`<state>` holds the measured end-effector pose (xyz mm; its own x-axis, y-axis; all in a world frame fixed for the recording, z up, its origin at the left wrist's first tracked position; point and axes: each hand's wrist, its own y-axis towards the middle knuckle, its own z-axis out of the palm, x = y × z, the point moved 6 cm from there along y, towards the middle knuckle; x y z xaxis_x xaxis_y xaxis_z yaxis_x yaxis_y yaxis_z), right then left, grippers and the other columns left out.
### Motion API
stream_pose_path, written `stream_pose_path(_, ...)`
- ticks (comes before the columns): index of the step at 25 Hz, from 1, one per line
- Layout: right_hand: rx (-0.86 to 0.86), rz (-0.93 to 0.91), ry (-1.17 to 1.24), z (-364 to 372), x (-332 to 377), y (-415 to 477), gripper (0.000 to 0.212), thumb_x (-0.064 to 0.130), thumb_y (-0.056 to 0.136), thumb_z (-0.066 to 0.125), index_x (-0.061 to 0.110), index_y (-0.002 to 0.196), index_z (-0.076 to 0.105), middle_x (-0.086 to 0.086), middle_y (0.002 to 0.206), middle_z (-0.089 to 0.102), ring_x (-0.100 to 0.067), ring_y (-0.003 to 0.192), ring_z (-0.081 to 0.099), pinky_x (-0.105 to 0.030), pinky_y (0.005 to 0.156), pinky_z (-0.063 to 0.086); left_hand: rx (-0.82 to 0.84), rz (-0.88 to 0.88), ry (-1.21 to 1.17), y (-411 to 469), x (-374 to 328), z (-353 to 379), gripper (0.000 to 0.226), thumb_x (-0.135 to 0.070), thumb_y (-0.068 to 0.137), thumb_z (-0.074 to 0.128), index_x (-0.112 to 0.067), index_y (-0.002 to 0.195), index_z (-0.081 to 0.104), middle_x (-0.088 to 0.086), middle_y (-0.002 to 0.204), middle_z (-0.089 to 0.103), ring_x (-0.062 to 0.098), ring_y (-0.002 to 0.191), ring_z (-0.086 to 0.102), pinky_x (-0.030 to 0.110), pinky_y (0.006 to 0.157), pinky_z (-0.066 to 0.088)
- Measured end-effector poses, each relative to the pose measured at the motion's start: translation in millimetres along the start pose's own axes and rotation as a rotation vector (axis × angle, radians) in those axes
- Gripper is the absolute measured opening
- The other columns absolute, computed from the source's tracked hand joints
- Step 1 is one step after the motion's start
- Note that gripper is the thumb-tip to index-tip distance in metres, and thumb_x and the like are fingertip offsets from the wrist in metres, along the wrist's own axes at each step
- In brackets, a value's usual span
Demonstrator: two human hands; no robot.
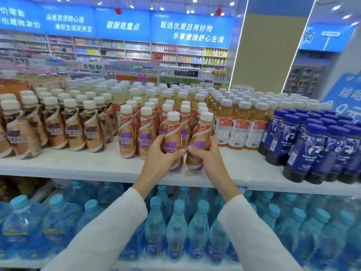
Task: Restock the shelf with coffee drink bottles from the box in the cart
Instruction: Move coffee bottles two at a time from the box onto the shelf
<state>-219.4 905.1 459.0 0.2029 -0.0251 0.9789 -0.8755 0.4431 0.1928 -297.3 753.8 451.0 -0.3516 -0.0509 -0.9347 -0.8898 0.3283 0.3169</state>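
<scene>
The left hand was wrapped round the lower body of one coffee bottle and the right hand round a second bottle, both near upright at the front of the white shelf. They sat just ahead of the matching purple-label rows, probably to be pushed back into line; the box and cart were out of view
</scene>
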Motion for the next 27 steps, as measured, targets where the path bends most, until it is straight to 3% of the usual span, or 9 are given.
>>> stream_pose_path(4, 0.035, -0.023, -0.041, 2, -15, 4, 0.062, 0.005, 0.084, 0.076, 0.027, 0.136, 0.049, 0.010, 0.117, 0.070, -0.003, 0.100, 0.070, -0.022, 0.080, 0.057, 0.017, 0.031, 0.002, 3, 13, 2, 0.076, -0.039, 0.076, 0.087, -0.025, 0.141, 0.050, -0.011, 0.127, 0.067, 0.002, 0.110, 0.066, 0.031, 0.096, 0.057)
stream_pose_path(9, 0.032, 0.001, -0.216, -7, -18, -5, 0.076, 0.021, 0.078, 0.086, 0.033, 0.137, 0.040, 0.015, 0.122, 0.062, -0.002, 0.105, 0.065, -0.021, 0.084, 0.055, 0.042, 0.017, -0.006, -9, 19, -4, 0.074, -0.029, 0.073, 0.090, -0.034, 0.134, 0.048, -0.020, 0.122, 0.063, -0.004, 0.109, 0.062, 0.018, 0.089, 0.054)
stream_pose_path(12, -0.099, -0.050, -0.401, -15, -19, -15, 0.074, 0.033, 0.072, 0.090, 0.035, 0.130, 0.044, 0.020, 0.117, 0.060, 0.002, 0.104, 0.061, -0.016, 0.082, 0.050, 0.009, -0.010, 0.032, -12, 26, -14, 0.070, -0.022, 0.073, 0.090, -0.030, 0.131, 0.052, -0.011, 0.124, 0.065, 0.006, 0.111, 0.064, 0.029, 0.095, 0.056)
stream_pose_path(14, -0.135, -0.054, -0.431, -13, -22, -16, 0.066, 0.033, 0.074, 0.089, 0.032, 0.127, 0.049, 0.018, 0.114, 0.062, 0.002, 0.100, 0.062, -0.015, 0.080, 0.050, -0.025, -0.007, 0.070, -14, 25, -16, 0.065, -0.026, 0.070, 0.093, -0.028, 0.123, 0.056, -0.011, 0.118, 0.068, 0.008, 0.104, 0.067, 0.031, 0.091, 0.058)
stream_pose_path(18, -0.059, -0.034, -0.453, -10, -26, -11, 0.063, 0.024, 0.082, 0.083, 0.028, 0.137, 0.053, 0.012, 0.122, 0.066, -0.004, 0.108, 0.063, -0.029, 0.097, 0.054, -0.091, 0.020, 0.100, -18, 18, -15, 0.066, -0.032, 0.064, 0.095, -0.027, 0.117, 0.056, -0.019, 0.108, 0.065, -0.001, 0.095, 0.065, 0.016, 0.078, 0.053)
stream_pose_path(21, -0.001, -0.020, -0.457, -10, -28, -12, 0.066, 0.027, 0.083, 0.082, 0.032, 0.140, 0.050, 0.013, 0.130, 0.065, -0.007, 0.117, 0.062, -0.036, 0.104, 0.052, -0.121, 0.024, 0.111, -21, 20, -15, 0.067, -0.035, 0.065, 0.094, -0.028, 0.120, 0.056, -0.016, 0.110, 0.066, 0.004, 0.097, 0.066, 0.017, 0.079, 0.054)
stream_pose_path(24, -0.059, -0.054, -0.394, -6, -29, -20, 0.071, 0.036, 0.077, 0.086, 0.036, 0.137, 0.049, 0.018, 0.127, 0.064, 0.000, 0.114, 0.062, -0.024, 0.095, 0.054, -0.137, 0.052, 0.144, -24, 21, -12, 0.070, -0.042, 0.067, 0.092, -0.028, 0.124, 0.055, -0.011, 0.118, 0.062, 0.007, 0.100, 0.065, 0.017, 0.078, 0.055)
stream_pose_path(27, -0.236, -0.099, -0.361, -4, -29, -29, 0.058, 0.031, 0.078, 0.086, 0.036, 0.127, 0.053, 0.019, 0.117, 0.066, 0.004, 0.102, 0.065, -0.014, 0.082, 0.055, -0.181, 0.068, 0.166, -25, 20, -10, 0.071, -0.043, 0.068, 0.092, -0.027, 0.125, 0.051, -0.008, 0.120, 0.056, 0.008, 0.103, 0.062, 0.024, 0.083, 0.057)
